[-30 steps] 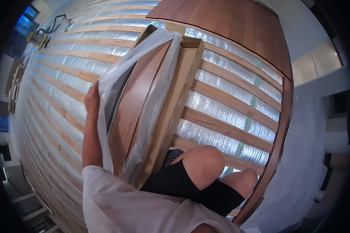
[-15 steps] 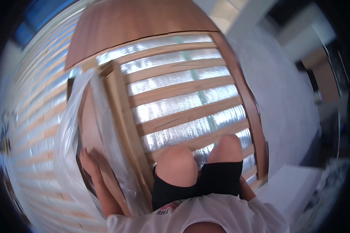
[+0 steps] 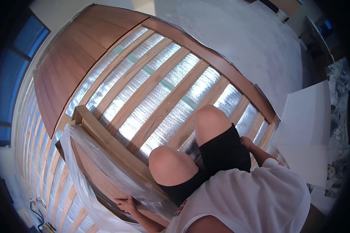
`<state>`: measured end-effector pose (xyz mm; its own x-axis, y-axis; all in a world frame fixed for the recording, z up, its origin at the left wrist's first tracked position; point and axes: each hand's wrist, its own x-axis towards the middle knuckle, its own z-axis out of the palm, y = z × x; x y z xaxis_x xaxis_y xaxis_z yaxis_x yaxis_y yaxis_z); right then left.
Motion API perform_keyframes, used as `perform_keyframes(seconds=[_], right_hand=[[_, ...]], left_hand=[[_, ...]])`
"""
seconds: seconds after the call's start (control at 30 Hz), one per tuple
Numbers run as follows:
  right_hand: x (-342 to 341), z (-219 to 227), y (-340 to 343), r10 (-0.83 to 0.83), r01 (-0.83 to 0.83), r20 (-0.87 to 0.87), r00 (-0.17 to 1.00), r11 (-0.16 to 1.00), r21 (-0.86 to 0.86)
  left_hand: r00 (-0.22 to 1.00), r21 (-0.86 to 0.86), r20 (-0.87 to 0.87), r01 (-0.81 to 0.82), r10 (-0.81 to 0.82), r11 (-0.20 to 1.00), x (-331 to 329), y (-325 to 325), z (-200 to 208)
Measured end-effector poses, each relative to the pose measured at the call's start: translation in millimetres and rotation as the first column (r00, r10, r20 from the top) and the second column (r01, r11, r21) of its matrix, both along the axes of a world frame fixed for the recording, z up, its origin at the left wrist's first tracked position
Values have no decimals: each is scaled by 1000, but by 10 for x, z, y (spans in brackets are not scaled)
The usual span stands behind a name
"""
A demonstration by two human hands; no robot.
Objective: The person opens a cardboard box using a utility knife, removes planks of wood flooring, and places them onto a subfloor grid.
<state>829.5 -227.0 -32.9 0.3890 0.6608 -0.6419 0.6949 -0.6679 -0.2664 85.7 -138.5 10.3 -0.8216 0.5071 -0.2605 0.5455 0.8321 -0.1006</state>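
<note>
My left hand [image 3: 127, 205] lies on the reddish-brown wooden planks [image 3: 105, 176] inside a long open cardboard box [image 3: 116, 149]. Its fingers are apart, resting on the top plank near its edge, not wrapped round it. Clear plastic wrapping [image 3: 79, 178] hangs loosely over the box and along both sides of the planks. My right hand [image 3: 245, 142] is down beside my right thigh, against the black shorts. Its fingers are partly hidden there, and I see nothing in it.
Wooden battens [image 3: 169, 105] run in rows over silvery foil sheeting [image 3: 144, 106], under and before my knees. Finished brown floorboards [image 3: 72, 58] cover the far left. A brown border board [image 3: 210, 48] edges the grey floor [image 3: 237, 31]. A white panel [image 3: 305, 128] stands at right.
My view has turned to the right, so the floor and box now slant across it. My left hand stays on the planks, with its fingers now more spread. My right hand has come into view.
</note>
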Motion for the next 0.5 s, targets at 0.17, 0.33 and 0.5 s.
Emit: perform_keyframes(seconds=[0.17,0.33,0.5], right_hand=[[-210,-277,626,82,-7,-274,958,964,266],[-23,-562,798,76,-24,-270,960,982,189],[142,-723,872,58,-11,-275,960,985,172]], left_hand=[[998,70,47,33,-37,997,-272,-170,52],[952,380,193,149,-236,913,-154,23,419],[956,473,205,92,-211,876,60,-194,908]])
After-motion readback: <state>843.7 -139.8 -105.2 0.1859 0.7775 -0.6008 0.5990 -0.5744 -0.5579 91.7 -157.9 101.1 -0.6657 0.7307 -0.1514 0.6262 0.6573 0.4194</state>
